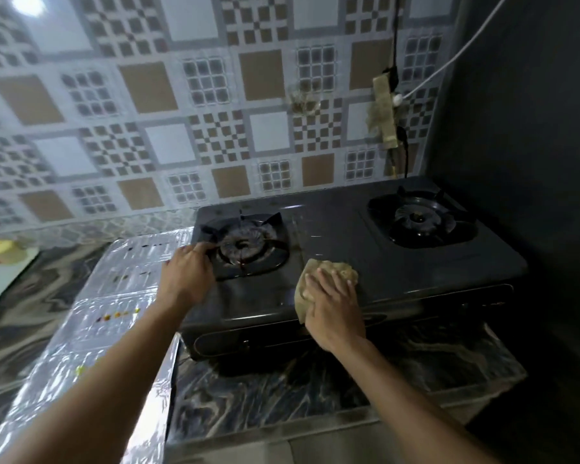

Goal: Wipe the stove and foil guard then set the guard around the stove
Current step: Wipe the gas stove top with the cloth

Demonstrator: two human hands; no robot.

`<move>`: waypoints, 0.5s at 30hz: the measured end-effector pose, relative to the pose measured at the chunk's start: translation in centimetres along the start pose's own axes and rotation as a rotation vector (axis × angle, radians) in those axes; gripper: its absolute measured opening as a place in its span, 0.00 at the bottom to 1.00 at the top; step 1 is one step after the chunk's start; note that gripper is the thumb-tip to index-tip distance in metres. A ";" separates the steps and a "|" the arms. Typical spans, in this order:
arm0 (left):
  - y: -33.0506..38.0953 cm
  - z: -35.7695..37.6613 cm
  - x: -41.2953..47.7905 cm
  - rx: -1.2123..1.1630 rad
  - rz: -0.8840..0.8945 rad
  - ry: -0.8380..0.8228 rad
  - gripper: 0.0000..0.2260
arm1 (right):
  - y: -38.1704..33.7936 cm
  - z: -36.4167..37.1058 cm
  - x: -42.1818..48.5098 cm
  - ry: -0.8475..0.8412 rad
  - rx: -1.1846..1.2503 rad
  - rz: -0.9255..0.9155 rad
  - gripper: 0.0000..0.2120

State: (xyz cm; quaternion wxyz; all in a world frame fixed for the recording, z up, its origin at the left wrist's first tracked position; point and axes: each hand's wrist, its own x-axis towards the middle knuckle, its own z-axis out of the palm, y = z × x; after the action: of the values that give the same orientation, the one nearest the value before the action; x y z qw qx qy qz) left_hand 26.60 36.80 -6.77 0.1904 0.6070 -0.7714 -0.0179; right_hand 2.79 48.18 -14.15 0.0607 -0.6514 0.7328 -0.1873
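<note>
Dark grey metal, dull and smeared: the two-burner stove [349,236] sits on a marbled counter [282,390], pushed back into the corner against the tiled wall [148,95]. Its right burner [419,217] shows a black ring and prongs, and the left burner [245,244] looks rusty brown around its centre. The right hand [332,303] lies flat, fingers straight, pressing a tan cloth [329,272] onto the stove top between the burners, near the front edge. The left hand [188,272] reaches to the left burner, fingertips curled at a prong of its grate; whether they really clasp it I cannot tell, dark on dark and blurred. The foil guard [114,296] lies flat on the counter just left of the stove, shiny and creased, dotted with small brown and yellow spots. The left forearm covers its right side, and its near end runs out of frame. The front panel's knobs are lost in shadow. On the wall above, a power strip [384,112] hangs, grimy.
</note>
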 end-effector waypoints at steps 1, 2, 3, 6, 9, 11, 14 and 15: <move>-2.4 -0.3 -0.6 0.029 -0.041 -0.021 0.19 | -1.3 0.5 0.0 -0.007 0.005 -0.015 0.35; -4.6 -0.4 -1.2 0.068 -0.068 -0.063 0.20 | -2.5 1.1 0.0 -0.006 0.012 -0.027 0.35; -6.6 -0.1 -1.7 0.093 -0.079 -0.132 0.21 | -3.5 1.5 0.0 -0.003 0.017 -0.034 0.34; -10.5 1.3 -2.9 0.111 -0.045 -0.412 0.23 | -6.2 2.9 0.2 -0.007 -0.001 -0.067 0.33; -11.9 2.4 -3.1 0.064 -0.032 -0.441 0.23 | -9.1 3.8 0.4 -0.046 -0.015 -0.116 0.33; -12.0 2.6 -3.1 0.021 0.005 -0.409 0.23 | -11.0 4.2 0.6 -0.048 -0.002 -0.143 0.32; -12.8 2.5 -3.3 -0.038 0.034 -0.377 0.23 | -13.5 4.9 0.8 -0.039 0.016 -0.171 0.32; -13.2 2.5 -3.3 -0.057 0.034 -0.369 0.23 | -14.3 5.2 1.0 -0.048 0.027 -0.189 0.32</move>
State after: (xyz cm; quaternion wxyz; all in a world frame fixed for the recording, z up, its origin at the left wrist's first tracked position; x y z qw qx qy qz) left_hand 38.71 35.89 -13.44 0.0632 0.5746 -0.8026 -0.1474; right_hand 17.69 45.07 -13.70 0.0691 -0.7210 0.6639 -0.1862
